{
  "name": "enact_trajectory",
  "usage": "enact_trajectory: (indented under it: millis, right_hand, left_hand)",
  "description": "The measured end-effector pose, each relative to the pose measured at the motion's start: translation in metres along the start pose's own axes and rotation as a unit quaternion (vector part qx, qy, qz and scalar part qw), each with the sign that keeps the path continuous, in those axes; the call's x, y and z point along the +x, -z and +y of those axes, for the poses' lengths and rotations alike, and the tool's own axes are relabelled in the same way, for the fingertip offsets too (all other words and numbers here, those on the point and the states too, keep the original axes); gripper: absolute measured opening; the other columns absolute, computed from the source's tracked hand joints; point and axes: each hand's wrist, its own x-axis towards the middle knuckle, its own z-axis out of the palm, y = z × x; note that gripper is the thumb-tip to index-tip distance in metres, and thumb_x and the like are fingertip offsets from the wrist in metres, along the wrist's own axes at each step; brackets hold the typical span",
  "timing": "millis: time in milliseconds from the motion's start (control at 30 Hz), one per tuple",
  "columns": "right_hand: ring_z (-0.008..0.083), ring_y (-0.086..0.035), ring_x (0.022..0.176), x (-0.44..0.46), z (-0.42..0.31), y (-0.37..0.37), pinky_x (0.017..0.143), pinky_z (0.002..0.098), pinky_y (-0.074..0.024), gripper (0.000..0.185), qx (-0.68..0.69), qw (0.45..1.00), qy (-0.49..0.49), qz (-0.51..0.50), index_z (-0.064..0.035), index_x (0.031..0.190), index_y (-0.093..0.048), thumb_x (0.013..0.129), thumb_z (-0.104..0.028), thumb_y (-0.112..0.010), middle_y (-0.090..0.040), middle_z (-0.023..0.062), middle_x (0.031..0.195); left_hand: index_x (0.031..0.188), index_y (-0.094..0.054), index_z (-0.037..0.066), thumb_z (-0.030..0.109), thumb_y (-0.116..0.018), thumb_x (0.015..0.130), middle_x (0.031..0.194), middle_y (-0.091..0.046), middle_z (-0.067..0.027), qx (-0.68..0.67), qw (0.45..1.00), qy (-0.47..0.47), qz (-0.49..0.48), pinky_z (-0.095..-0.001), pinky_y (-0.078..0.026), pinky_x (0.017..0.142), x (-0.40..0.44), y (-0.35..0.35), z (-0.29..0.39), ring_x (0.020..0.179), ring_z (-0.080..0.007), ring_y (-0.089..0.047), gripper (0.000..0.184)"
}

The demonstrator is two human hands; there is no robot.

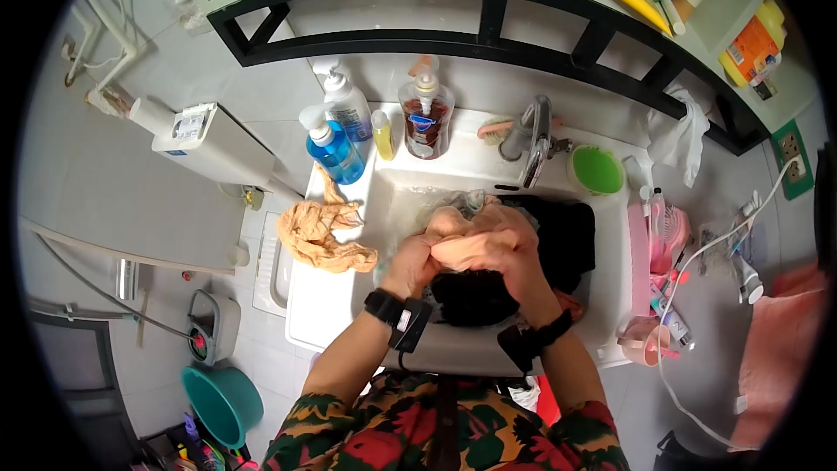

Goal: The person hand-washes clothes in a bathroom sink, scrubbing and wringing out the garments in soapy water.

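Over the white sink [615, 296], my left hand [413, 263] and my right hand [521, 263] are both closed on a bunched peach-coloured cloth [478, 242]. It looks wet, and its exact kind cannot be made out. Black fabric [565, 240] lies in the basin beneath and to the right of my hands. Some bubbly water shows behind the cloth, at the basin's left side. On the left ledge rests a crumpled tan cloth [318, 240], apart from my hands. Both wrists wear black straps with small devices.
Behind the basin stand a chrome faucet [536, 141], a brown soap pump bottle [425, 118] and a green bowl [596, 169]. Blue [336, 153] and white [349, 106] pump bottles occupy the left corner. A black-framed shelf [366, 17] overhangs the back. A white cable [689, 270] hangs at right.
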Motion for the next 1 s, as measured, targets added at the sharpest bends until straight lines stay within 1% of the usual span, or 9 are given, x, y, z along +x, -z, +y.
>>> enact_trajectory:
  millis: [33,167,267,400,567,633,800,933,1000]
  right_hand:
    - [0.0122,-0.053,0.082,0.012,0.013,0.011,0.073,0.0237,-0.0452,0.029,-0.071,0.991,0.097,0.061,-0.0004,0.104,-0.048,0.077,-0.008,-0.058,-0.054,0.0042,0.093]
    - [0.0139,-0.049,0.096,0.023,0.036,0.012,0.087,0.0275,-0.0388,0.041,0.039,0.984,0.154,0.082,-0.002,0.115,-0.043,0.08,-0.015,-0.058,-0.052,0.0063,0.102]
    - [0.0188,-0.049,0.102,0.015,0.02,-0.013,0.088,0.0316,-0.0406,0.035,0.223,0.967,0.118,0.028,-0.001,0.107,-0.049,0.076,-0.012,-0.062,-0.051,0.0093,0.109]
    - [0.0193,-0.051,0.1,0.019,0.012,-0.01,0.088,0.0322,-0.0414,0.035,0.221,0.974,0.008,-0.039,-0.001,0.105,-0.05,0.072,-0.005,-0.059,-0.053,0.0095,0.108]
    - [0.0171,-0.05,0.099,0.025,0.007,-0.002,0.084,0.0278,-0.0419,0.038,-0.142,0.982,0.116,-0.039,0.0019,0.108,-0.05,0.071,0.0,-0.058,-0.053,0.0102,0.106]
    - [0.0163,-0.051,0.096,0.026,-0.002,-0.013,0.082,0.0269,-0.0422,0.037,-0.089,0.992,0.079,-0.051,0.0022,0.108,-0.051,0.071,0.001,-0.057,-0.054,0.0097,0.103]
    - [0.0117,-0.052,0.084,0.037,-0.006,-0.014,0.073,0.0237,-0.0436,0.028,-0.217,0.97,0.024,-0.111,0.0019,0.1,-0.056,0.072,0.0,-0.06,-0.056,0.0058,0.091]
    - [0.0108,-0.052,0.077,0.048,0.021,-0.022,0.068,0.0239,-0.0445,0.017,-0.234,0.97,0.005,-0.067,0.0005,0.089,-0.058,0.073,-0.005,-0.062,-0.057,0.0035,0.083]
    - [0.0111,-0.054,0.07,0.054,0.032,-0.022,0.063,0.0246,-0.0448,0.013,-0.391,0.918,0.051,-0.033,-0.0016,0.08,-0.056,0.071,-0.009,-0.062,-0.058,0.004,0.073]
  left_hand:
    - [0.112,-0.042,-0.007,-0.001,-0.042,0.079,0.104,-0.054,-0.0159,-0.006,1.0,-0.008,-0.021,-0.0369,-0.049,0.079,-0.012,-0.01,0.0,0.093,-0.0284,-0.057,0.033]
    - [0.118,-0.038,-0.005,0.006,-0.042,0.079,0.118,-0.047,-0.0165,-0.027,0.997,0.036,-0.056,-0.0392,-0.042,0.089,-0.02,-0.022,-0.014,0.101,-0.0282,-0.053,0.041]
    - [0.12,-0.038,-0.001,0.012,-0.043,0.078,0.118,-0.047,-0.0164,-0.08,0.984,0.099,-0.128,-0.0407,-0.038,0.092,-0.022,-0.023,-0.015,0.105,-0.0289,-0.05,0.045]
    - [0.124,-0.036,0.003,0.022,-0.045,0.08,0.12,-0.046,-0.014,-0.13,0.973,0.087,-0.167,-0.0425,-0.035,0.095,-0.016,-0.019,-0.023,0.113,-0.0295,-0.043,0.049]
    - [0.124,-0.035,0.007,0.037,-0.048,0.083,0.117,-0.048,-0.0112,-0.02,0.976,0.11,-0.187,-0.0405,-0.042,0.086,-0.039,-0.023,-0.009,0.108,-0.0264,-0.046,0.053]
    - [0.122,-0.036,0.008,0.039,-0.051,0.082,0.112,-0.051,-0.0103,0.04,0.975,0.085,-0.202,-0.0375,-0.047,0.079,-0.037,-0.023,-0.008,0.1,-0.0243,-0.052,0.053]
    - [0.094,-0.052,0.009,0.012,-0.066,0.072,0.076,-0.055,-0.0014,0.316,0.935,-0.001,-0.16,-0.0158,-0.04,0.045,-0.036,-0.032,-0.006,0.061,-0.0068,-0.053,0.026]
    - [0.092,-0.054,0.006,0.009,-0.066,0.068,0.075,-0.056,-0.0014,0.301,0.94,-0.083,-0.137,-0.0193,-0.043,0.051,-0.023,-0.01,-0.029,0.064,-0.0085,-0.054,0.027]
    - [0.091,-0.056,0.004,0.019,-0.068,0.065,0.077,-0.06,-0.0055,0.471,0.859,-0.199,0.022,-0.0267,-0.046,0.058,-0.019,-0.004,-0.04,0.066,-0.0162,-0.059,0.032]
